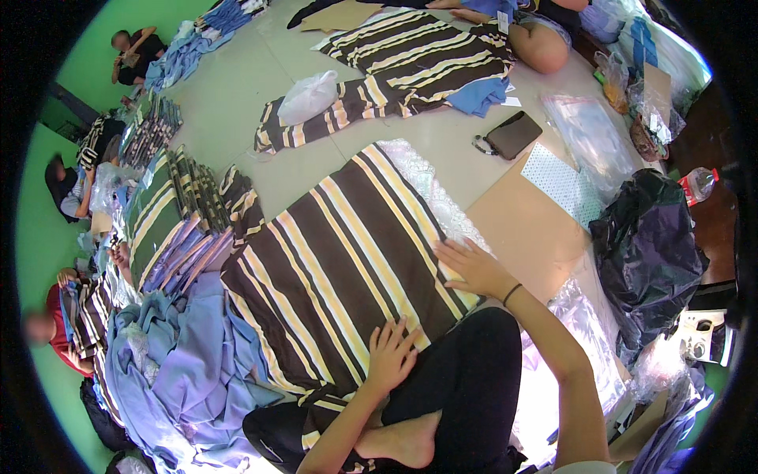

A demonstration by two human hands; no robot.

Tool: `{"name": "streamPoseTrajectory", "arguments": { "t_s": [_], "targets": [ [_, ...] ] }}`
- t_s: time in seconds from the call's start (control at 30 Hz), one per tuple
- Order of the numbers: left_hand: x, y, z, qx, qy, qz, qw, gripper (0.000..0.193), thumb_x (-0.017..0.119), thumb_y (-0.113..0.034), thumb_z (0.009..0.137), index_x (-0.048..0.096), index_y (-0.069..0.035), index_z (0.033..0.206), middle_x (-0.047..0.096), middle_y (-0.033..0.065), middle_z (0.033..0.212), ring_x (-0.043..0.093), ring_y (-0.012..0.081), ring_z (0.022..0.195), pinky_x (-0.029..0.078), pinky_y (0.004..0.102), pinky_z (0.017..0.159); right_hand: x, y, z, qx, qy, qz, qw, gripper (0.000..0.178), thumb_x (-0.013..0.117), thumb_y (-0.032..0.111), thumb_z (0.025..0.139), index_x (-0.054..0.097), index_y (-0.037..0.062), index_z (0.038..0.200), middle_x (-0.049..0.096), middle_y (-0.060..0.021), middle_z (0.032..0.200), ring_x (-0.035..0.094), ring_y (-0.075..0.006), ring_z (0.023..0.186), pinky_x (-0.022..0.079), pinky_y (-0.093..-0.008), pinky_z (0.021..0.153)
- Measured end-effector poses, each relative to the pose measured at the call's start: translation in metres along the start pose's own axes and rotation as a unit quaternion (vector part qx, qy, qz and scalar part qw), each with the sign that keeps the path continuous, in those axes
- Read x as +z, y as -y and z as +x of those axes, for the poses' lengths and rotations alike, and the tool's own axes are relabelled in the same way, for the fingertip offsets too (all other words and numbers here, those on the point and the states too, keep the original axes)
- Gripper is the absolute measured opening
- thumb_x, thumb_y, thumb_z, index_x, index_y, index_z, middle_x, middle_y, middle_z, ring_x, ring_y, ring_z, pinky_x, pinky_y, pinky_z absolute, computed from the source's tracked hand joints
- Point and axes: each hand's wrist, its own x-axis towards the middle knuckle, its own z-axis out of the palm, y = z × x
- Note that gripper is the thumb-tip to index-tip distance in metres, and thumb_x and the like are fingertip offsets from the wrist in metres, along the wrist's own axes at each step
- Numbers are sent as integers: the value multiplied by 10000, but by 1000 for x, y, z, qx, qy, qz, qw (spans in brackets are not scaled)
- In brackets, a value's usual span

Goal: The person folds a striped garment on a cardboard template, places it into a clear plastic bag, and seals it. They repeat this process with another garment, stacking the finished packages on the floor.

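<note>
A dark brown shirt with yellow and white stripes [332, 261] is spread flat on the floor before my crossed legs, one sleeve stretching off at its far left. My left hand [391, 351] rests open on its near edge, fingers spread. Near the right edge of the cloth, my right hand [476, 268] lies flat with the fingers outstretched. A strip of white lacy sheet [422, 178] shows from under the shirt along its far right side. Neither hand grips anything.
Brown cardboard [525, 229] lies to my right, with a dotted white sheet [560, 186] and a phone [514, 135] beyond. A black plastic bag [647, 245] stands farther right. Blue garments [185, 347] heap at left, near stacked packed shirts [189, 189]. Another striped shirt [418, 55] lies ahead; several people sit around.
</note>
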Motion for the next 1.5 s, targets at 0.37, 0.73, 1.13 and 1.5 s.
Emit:
{"name": "streamPoseTrajectory", "arguments": {
  "t_s": [0.37, 0.73, 1.13, 1.5],
  "targets": [
    [-1, -6, -3, -43, -34, -36, 998, 437, 468, -253, 813, 419, -117, 1226, 328, 131, 1315, 286, 330, 1204, 166, 494, 976, -50, 119, -110, 204, -84, 191, 956, 325, 488, 234, 814, 521, 125, 1119, 509, -64, 1157, 376, -242, 1159, 228, -487, 976],
    [-41, -74, -82, 20, 103, -195, 975, 575, 473, -253, 818, 269, -15, 1300, 193, 263, 1339, 246, 379, 1225, 232, 430, 987, -22, 257, -273, 379, -129, 413, 818, 582, 424, 221, 872, 141, -16, 1321, 137, -209, 1368, 120, -302, 1287, 135, -355, 1041],
    [-39, -101, -119, 164, 174, -1, 971, 602, 468, -178, 719, 309, 31, 1260, 315, 186, 1315, 290, 277, 1234, 218, 422, 1004, 14, 301, -387, 543, -11, 262, 797, 401, 513, 98, 756, 395, 25, 1132, 471, -183, 1031, 463, -356, 964, 378, -407, 839],
    [-32, -100, -122, 154, 152, -11, 976, 613, 458, -164, 696, 310, 33, 1257, 348, 179, 1293, 311, 266, 1221, 217, 419, 1005, 38, 323, -402, 355, 177, 194, 897, 534, 566, 153, 691, 381, 35, 1178, 474, -156, 1063, 473, -317, 984, 411, -384, 798]
  ]
}}
